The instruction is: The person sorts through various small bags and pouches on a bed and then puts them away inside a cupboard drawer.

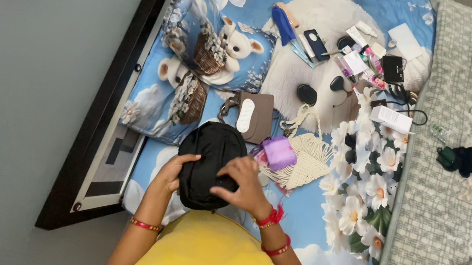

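Head view, looking down on a bed (322,230) with a blue flowered sheet. Item: black pouch bag (210,163), at the near edge just in front of the person in yellow, long axis running near to far. Left hand (173,170) cups its left side, fingers curled onto the fabric; right hand (245,185) presses on its near right part, fingers bent over it; both grips closed on the bag, equally near. Just right of it: purple pouch (279,152) on a cream woven bag (305,160). Just beyond: brown handbag (253,116). Far: scattered cosmetics (360,60) on a white plush toy (326,13).
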